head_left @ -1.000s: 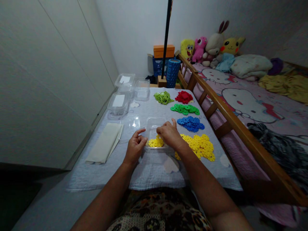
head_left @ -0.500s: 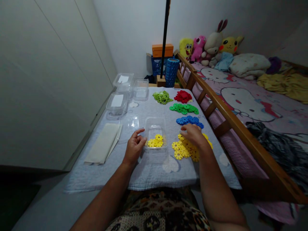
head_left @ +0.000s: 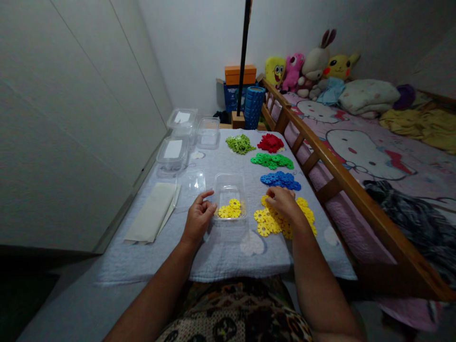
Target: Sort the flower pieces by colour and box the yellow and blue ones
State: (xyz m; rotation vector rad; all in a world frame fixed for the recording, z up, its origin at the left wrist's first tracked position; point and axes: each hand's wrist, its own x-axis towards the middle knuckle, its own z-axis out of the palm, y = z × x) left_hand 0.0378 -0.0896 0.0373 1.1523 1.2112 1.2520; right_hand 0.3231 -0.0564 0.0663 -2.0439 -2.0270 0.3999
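A clear plastic container (head_left: 230, 179) stands on the cloth-covered table with several yellow snowflake discs inside. My left hand (head_left: 200, 214) rests against or just beside its left wall, thumb and index finger apart; exact contact is hard to see. To the right lies a loose pile of yellow snowflake discs (head_left: 272, 224). Over the pile's far side, my right hand (head_left: 283, 202) has its thumb and fingers pinched at a yellow disc. Beyond that hand sit piles of blue discs (head_left: 280, 179) and green discs (head_left: 272, 161).
Farther back are a red pile (head_left: 270, 143) and a light-green pile (head_left: 241, 144). Lidded clear containers (head_left: 173, 151) line the left side, near a clear lid (head_left: 192, 184) and folded beige sheets (head_left: 152, 213). A wooden bed rail (head_left: 329, 190) borders the right.
My right hand has shifted slightly left and down, its fingertips closing at the yellow pile's far edge. The left hand and container have stayed put.
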